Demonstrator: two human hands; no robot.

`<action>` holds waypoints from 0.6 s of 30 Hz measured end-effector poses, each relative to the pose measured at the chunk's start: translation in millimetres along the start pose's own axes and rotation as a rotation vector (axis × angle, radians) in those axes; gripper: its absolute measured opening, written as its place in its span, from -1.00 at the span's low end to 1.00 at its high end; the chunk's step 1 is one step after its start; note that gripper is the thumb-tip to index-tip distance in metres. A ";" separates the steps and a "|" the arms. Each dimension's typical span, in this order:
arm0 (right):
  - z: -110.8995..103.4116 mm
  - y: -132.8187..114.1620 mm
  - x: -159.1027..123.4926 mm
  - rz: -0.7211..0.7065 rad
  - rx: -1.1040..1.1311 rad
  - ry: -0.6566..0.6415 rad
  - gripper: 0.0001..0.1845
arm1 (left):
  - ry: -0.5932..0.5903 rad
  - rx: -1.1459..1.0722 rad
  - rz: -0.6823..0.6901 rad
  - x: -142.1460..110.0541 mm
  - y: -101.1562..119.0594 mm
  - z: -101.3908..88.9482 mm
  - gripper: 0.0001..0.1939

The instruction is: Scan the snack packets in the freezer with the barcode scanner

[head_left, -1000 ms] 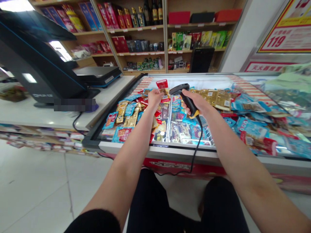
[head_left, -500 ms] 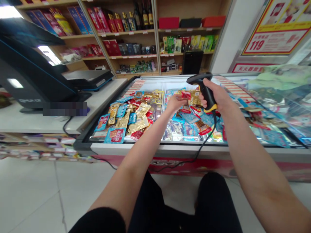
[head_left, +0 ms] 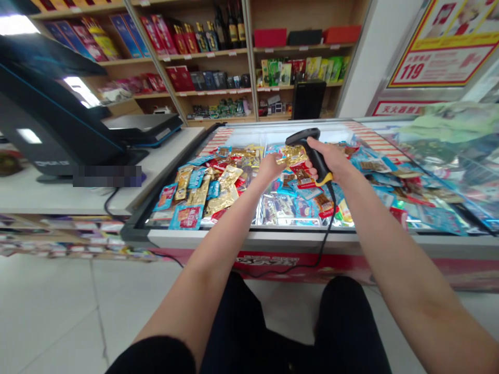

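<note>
My right hand [head_left: 325,158] grips a black and yellow handheld barcode scanner [head_left: 317,161], its head tilted to the left over the packets. From its handle a black cable hangs down over the freezer's front edge. My left hand [head_left: 272,167] is closed at the left end of a shiny gold snack packet [head_left: 295,155], just below the scanner head. Its fingertips are partly hidden. Beneath both hands lie loose blue, red and gold packets, among them a red packet [head_left: 302,172]. More gold packets [head_left: 226,197] are heaped to the left of my left arm.
The packets lie in and on a chest freezer [head_left: 218,240] with a pale front rim. A black checkout machine [head_left: 58,124] and a flat scale [head_left: 146,127] stand on the counter at left. Shelves of boxes and bottles [head_left: 233,28] rise behind. Green plastic sheeting [head_left: 456,122] lies at right.
The scanner and my right hand have moved left and slightly down. My left hand has shifted a little left, away from the red packet, and the gold packet has come left with it.
</note>
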State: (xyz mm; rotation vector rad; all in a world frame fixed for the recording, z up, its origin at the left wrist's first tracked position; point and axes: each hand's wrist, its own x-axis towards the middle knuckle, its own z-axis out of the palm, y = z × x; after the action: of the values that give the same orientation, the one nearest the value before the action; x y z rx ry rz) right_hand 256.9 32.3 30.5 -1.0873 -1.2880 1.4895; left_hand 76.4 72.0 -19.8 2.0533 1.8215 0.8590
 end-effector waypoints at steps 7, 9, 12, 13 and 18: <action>49.1 2.1 30.6 0.046 -0.023 -0.080 -0.58 | 0.117 0.159 -0.115 34.0 -64.9 -47.5 -0.65; 61.2 6.0 39.0 0.054 -0.022 -0.094 -0.58 | 0.103 0.208 -0.170 45.1 -82.8 -59.5 -0.67; 71.8 13.8 47.1 0.064 -0.021 -0.099 -0.58 | 0.056 0.296 -0.240 63.7 -104.9 -70.0 -0.65; 73.3 16.2 48.4 0.068 -0.022 -0.097 -0.59 | 0.039 0.333 -0.248 70.2 -111.1 -71.0 -0.63; 73.0 22.6 48.1 0.096 -0.010 -0.062 -0.60 | -0.095 0.484 -0.207 96.3 -130.9 -65.2 -0.56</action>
State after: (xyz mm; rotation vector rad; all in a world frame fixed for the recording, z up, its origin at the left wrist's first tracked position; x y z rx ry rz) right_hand 172.9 59.1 10.7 -1.1309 -1.3028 1.6013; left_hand -64.3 176.3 -17.2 2.0625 2.3053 0.2745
